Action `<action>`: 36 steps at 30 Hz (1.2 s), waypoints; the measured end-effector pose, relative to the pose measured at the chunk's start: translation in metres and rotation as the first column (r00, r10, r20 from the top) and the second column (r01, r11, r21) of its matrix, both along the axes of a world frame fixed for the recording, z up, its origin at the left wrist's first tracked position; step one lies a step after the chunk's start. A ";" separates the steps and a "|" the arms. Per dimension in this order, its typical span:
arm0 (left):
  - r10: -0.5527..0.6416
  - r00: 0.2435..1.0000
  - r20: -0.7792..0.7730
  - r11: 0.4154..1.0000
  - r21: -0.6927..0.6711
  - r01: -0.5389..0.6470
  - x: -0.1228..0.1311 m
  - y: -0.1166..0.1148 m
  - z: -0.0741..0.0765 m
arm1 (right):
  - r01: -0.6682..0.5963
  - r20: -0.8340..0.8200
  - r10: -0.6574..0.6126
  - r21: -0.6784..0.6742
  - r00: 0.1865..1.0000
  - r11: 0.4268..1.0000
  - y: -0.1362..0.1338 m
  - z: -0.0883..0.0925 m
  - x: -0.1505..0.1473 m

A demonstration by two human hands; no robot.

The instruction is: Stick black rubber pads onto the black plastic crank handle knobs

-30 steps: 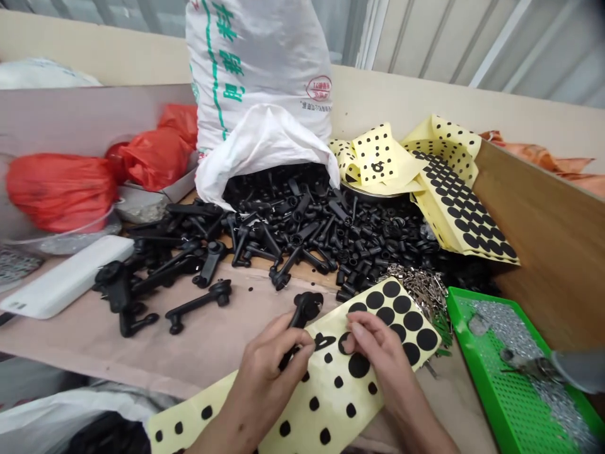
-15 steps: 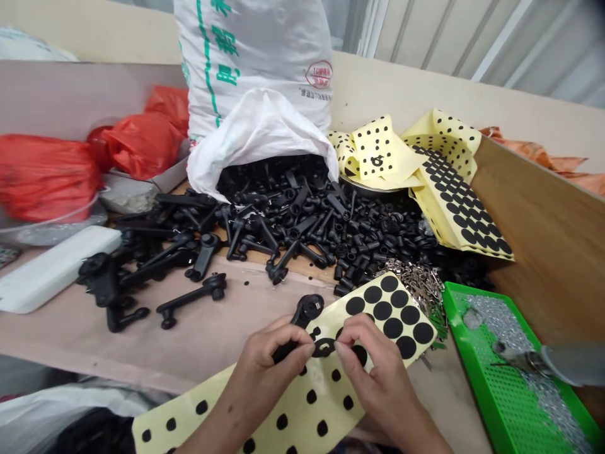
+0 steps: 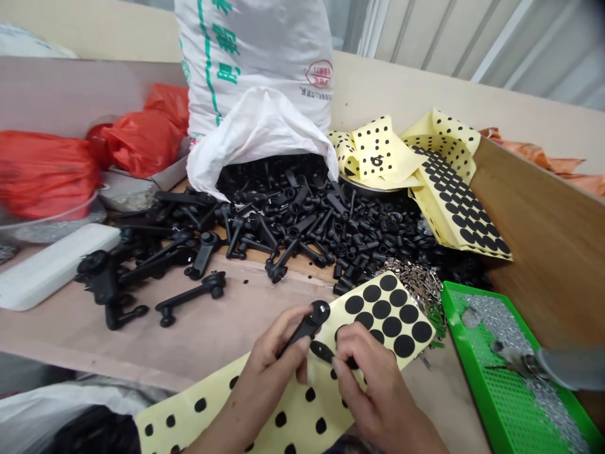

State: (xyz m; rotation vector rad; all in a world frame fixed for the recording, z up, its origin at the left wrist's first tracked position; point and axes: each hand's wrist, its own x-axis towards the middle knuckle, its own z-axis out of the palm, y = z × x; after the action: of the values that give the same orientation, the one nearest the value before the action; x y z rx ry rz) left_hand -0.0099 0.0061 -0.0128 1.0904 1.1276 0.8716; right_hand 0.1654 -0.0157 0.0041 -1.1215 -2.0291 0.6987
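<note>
My left hand [image 3: 276, 353] is closed around a black plastic crank handle [image 3: 307, 325], its round end pointing up and away. The thumb and forefinger of my right hand [image 3: 371, 378] pinch the edge of a thin, round black sticker [image 3: 322, 352], seen at a slant just below the handle's round end. Whether the sticker touches the handle, I cannot tell. Under both hands lies a yellow backing sheet [image 3: 255, 378]. Large black round stickers fill its far right part, and small black dots are scattered over the nearer part.
A white woven sack [image 3: 265, 120] spills black handles [image 3: 278, 233] across the table. Small metal pins [image 3: 420, 284] lie beside a green tray [image 3: 501, 391] of silvery bits. More yellow sheets [image 3: 454, 202] rest at the back right; red bags [image 3: 42, 173] and a white block [image 3: 59, 265] are left.
My left hand has turned the handle, so its round end is lower and more to the right. The sticker in my right fingers has tilted, and that hand has dropped slightly.
</note>
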 end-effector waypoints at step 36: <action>-0.308 0.947 -0.092 0.951 -0.070 0.303 0.001 0.013 0.027 | -0.015 -0.368 -0.183 -0.474 0.912 0.881 0.015 -0.009 0.013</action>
State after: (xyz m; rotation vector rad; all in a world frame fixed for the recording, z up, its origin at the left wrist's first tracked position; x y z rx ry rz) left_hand -0.0088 0.0188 0.0143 1.2355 1.0245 0.5427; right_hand 0.1781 -0.0007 -0.0050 -1.1993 -1.4819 1.3083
